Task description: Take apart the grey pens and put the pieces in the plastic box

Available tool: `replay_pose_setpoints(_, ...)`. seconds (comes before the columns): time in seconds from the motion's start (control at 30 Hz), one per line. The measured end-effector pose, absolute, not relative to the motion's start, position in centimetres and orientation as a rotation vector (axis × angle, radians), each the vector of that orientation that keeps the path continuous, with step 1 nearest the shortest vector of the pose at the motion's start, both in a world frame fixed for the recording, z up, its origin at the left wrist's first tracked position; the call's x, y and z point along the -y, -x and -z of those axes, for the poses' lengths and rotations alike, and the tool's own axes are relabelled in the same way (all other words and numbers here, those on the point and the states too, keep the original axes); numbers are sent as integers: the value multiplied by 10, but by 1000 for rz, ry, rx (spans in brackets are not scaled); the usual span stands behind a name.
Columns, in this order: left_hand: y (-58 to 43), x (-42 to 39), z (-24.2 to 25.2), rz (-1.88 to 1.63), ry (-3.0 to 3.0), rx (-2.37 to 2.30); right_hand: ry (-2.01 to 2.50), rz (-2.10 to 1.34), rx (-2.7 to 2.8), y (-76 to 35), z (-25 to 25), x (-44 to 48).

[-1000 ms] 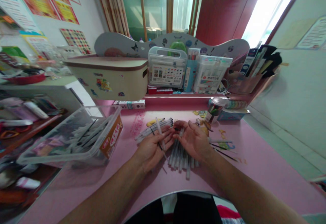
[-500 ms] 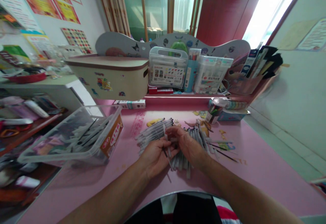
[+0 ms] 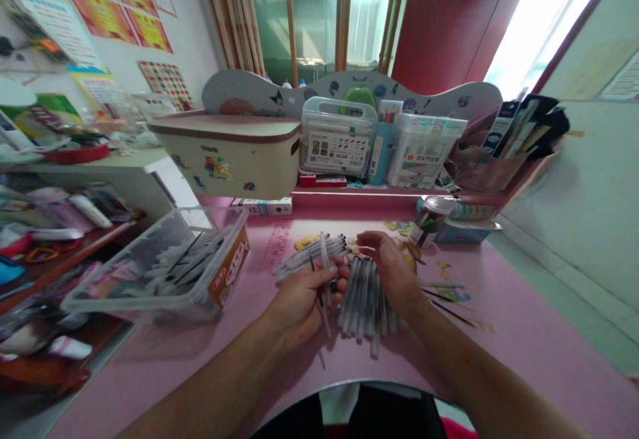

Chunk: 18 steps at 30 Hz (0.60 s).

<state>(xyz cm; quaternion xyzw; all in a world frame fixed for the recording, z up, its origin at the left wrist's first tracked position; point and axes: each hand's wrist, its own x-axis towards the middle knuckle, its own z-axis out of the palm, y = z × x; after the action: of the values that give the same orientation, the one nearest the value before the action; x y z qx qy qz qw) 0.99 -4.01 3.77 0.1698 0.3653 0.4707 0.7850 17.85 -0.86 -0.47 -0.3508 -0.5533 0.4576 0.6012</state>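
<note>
Right hand (image 3: 397, 277) has shifted away, fingers loosely parted, while left hand (image 3: 298, 300) grips slender, partly hidden sticks (image 3: 324, 251).

A home study corner is showing: certificates (image 3: 84, 6) are lining the wall (image 3: 187, 40), a curtain (image 3: 232, 20) is flanking the window (image 3: 315, 26), cartoon figures (image 3: 276, 98) are decorating the desk (image 3: 164, 352).

One left hand (image 3: 304, 296), one right hand (image 3: 394, 273), that's two at work over one table (image 3: 164, 362), with one left pen cluster (image 3: 299, 263) and one middle pen cluster (image 3: 364, 306), two in all, too overlapped to count pen by pen! Add one clear bin (image 3: 233, 269) and one jar (image 3: 430, 218), and up on the shelf (image 3: 359, 193) it's one beige box (image 3: 234, 159), two clear cases (image 3: 339, 146), one blue pencil holder (image 3: 380, 153) and one red box (image 3: 323, 181).
</note>
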Motion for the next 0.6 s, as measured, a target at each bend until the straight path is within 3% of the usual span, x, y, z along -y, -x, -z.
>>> replay_pose_setpoints(0.2, 37, 45, -85, -1273, -814, -799, 842, -995, 1456, -177, -1, 15)
replay_pose_setpoints(0.37, 95, 48, -123, -1586, -1175, -1086, 877, -1012, 1453, -176, -4, 16)
replay_pose_setpoints(0.6, 149, 45, -118, -1485, -1274, -1718, 892, -1074, 1436, -174, 0, 14)
